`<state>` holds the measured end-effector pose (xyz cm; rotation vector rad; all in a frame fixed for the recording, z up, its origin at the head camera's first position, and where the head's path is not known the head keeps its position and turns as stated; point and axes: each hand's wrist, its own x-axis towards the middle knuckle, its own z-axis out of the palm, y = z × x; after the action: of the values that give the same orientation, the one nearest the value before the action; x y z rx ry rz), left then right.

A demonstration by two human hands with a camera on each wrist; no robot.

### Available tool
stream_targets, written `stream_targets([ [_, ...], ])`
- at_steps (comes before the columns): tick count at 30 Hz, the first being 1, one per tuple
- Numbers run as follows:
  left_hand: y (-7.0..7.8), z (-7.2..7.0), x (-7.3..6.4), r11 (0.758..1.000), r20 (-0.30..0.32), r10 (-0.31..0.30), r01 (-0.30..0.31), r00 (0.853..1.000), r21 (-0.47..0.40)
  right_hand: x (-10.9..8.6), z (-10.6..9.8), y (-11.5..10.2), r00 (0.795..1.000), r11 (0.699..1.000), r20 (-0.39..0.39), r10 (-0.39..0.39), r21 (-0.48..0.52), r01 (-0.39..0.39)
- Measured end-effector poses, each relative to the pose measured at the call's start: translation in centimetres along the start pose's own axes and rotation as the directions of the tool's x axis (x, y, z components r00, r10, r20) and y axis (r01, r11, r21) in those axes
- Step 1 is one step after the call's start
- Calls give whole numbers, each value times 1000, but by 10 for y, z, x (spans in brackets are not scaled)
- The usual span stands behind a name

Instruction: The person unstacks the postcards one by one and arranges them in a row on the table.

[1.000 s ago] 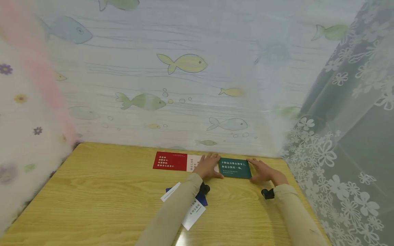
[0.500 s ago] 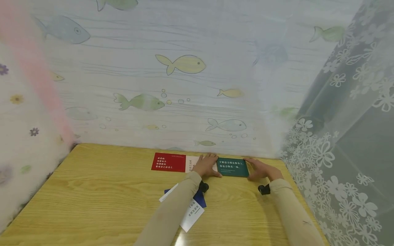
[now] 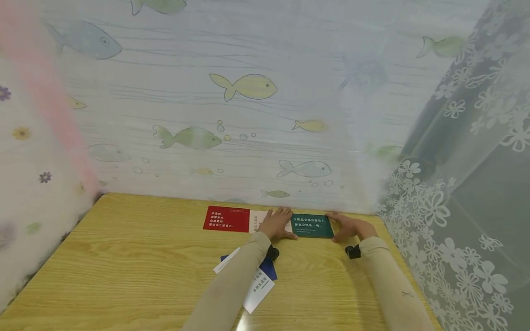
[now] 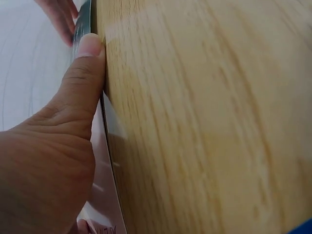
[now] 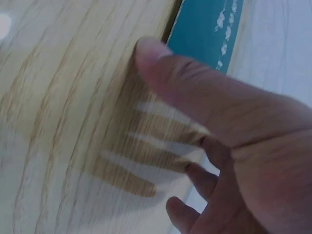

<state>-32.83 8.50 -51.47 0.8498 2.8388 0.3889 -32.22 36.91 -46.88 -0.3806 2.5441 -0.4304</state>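
Along the table's back edge lie a red card (image 3: 226, 219), a pale pinkish card (image 3: 256, 221) and a green card (image 3: 312, 225), side by side in a row. My left hand (image 3: 276, 224) rests over the pale card with spread fingers, covering much of it. Its thumb (image 4: 87, 63) lies along the front edges, by the green card. At the green card's right end is my right hand (image 3: 349, 226), index finger at the back corner and thumb (image 5: 156, 56) at the front corner. Its other fingers are loosely bent beyond the card's end.
Nearer me on the wooden table (image 3: 136, 271), white cards (image 3: 258, 292) and a blue card (image 3: 268, 268) lie loosely overlapped, partly hidden under my left forearm. A fish-patterned curtain (image 3: 186, 92) hangs behind the row; a lace curtain (image 3: 451, 239) borders the right side.
My right hand has shifted slightly left along with the green card's right end. The left hand stays on the pale card. The view itself has moved a little.
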Motion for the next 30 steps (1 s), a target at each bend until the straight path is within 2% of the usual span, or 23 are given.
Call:
stream_targets([
  [10, 0, -3, -3, 999, 22, 10, -10, 1000, -32, -2, 3, 6, 1000, 998, 29, -3, 57, 1],
  [18, -4, -3, 1, 998, 53, 5, -2, 999, -57, -2, 2, 9, 1000, 995, 15, 0, 100, -2],
  [23, -3, -5, 0, 998, 45, 5, -2, 999, -58, -3, 4, 11, 1000, 992, -11, -19, 121, 21],
  [26, -1, -5, 0, 999, 35, 13, -12, 999, -43, -4, 7, 14, 998, 994, -42, -46, 102, 50],
  [30, 3, -5, 0, 999, 10, 46, -46, 999, -2, -7, 13, 14, 991, 997, -111, -73, -8, 73],
])
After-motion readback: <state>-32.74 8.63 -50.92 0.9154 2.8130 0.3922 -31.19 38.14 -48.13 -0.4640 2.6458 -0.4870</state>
